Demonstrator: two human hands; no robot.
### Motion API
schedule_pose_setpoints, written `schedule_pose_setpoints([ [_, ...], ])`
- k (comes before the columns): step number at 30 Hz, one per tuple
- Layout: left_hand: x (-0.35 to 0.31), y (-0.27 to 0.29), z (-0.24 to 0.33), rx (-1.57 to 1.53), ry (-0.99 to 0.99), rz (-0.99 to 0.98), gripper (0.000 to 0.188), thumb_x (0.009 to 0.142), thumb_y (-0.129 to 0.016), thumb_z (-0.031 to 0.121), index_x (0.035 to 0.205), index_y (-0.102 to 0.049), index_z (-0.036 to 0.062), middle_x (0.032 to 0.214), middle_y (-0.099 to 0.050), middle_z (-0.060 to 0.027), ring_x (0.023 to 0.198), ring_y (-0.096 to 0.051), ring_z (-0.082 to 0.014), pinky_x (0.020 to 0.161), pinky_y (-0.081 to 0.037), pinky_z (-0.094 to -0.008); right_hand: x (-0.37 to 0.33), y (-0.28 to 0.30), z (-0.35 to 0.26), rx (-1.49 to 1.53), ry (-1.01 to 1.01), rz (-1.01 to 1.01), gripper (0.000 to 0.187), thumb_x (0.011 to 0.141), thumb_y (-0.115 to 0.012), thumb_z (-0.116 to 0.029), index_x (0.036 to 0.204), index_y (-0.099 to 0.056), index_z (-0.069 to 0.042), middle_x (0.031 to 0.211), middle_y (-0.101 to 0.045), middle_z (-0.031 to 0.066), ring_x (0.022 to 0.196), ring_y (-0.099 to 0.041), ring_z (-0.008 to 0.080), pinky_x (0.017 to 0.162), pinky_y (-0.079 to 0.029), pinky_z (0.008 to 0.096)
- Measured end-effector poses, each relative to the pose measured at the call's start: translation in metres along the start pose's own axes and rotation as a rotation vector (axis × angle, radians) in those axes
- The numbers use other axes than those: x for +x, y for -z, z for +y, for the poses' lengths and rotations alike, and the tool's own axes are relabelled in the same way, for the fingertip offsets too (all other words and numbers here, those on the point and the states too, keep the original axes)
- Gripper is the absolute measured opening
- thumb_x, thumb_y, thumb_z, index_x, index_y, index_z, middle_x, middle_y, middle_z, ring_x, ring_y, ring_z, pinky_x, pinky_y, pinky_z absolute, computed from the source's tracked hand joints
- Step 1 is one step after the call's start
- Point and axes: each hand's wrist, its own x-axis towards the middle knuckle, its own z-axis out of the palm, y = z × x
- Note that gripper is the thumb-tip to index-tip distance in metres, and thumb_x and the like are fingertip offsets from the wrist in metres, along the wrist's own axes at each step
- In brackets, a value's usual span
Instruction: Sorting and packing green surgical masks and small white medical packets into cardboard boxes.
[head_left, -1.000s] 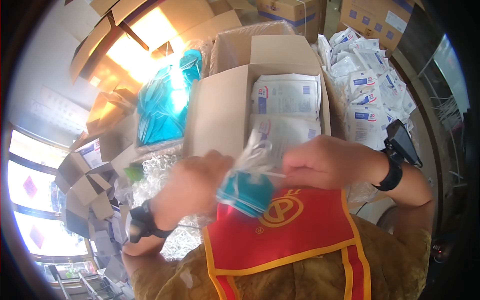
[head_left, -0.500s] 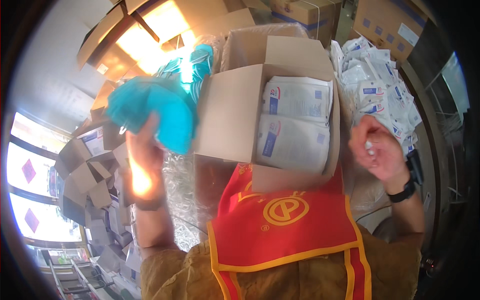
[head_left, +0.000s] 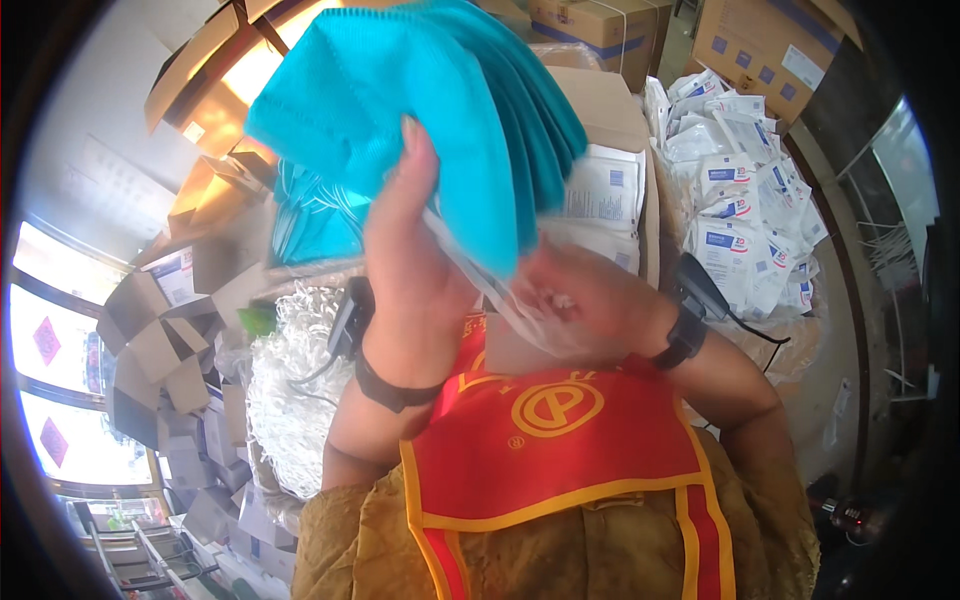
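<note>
The left hand (head_left: 412, 240) had its grip closed on a fanned stack of teal masks (head_left: 400, 85), the thumb laid on the near face and the other fingers hidden. Most of the stack stood above the grip, spreading to both sides, and its lower tip hung to the right of the thumb, just beside the right hand (head_left: 595, 298). Blurred white straps (head_left: 505, 303) trailed below the stack toward that hand, whose fingers were curled; whether its grip had hold of them could not be told. The stack hid part of an open carton (head_left: 651, 205) of white packets (head_left: 605, 190), with loose teal masks (head_left: 320, 218) farther left.
</note>
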Motion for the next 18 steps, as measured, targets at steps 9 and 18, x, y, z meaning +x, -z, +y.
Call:
schedule_pose_setpoints([
  [9, 0.021, -0.01, 0.001, 0.044, -0.108, 0.267, 0.022, 0.096, -0.056, 0.028, 0.096, -0.06, 0.0066, 0.078, -0.064, -0.0077, 0.046, -0.05, -0.0104, 0.046, -0.039, -0.0239, -0.021, -0.005, -0.008, 0.534, -0.272, -0.252, 0.036, 0.1, -0.051, -0.037, 0.088, -0.063, -0.005, 0.071, -0.051, -0.0039, 0.058, -0.039, 0.0028, 0.053, -0.031, 0.0183],
  [18, 0.015, 0.05, 0.062, 0.044, -0.102, -0.305, 0.029, 0.089, -0.057, 0.012, 0.115, -0.056, -0.0015, 0.099, -0.061, -0.0145, 0.075, -0.057, -0.011, 0.053, -0.045, -0.0226, -0.06, 0.026, -0.015, 0.185, -0.494, -0.066, 0.034, 0.1, -0.051, -0.036, 0.089, -0.061, -0.006, 0.073, -0.057, -0.0018, 0.062, -0.045, 0.0042, 0.057, -0.036, 0.0202],
])
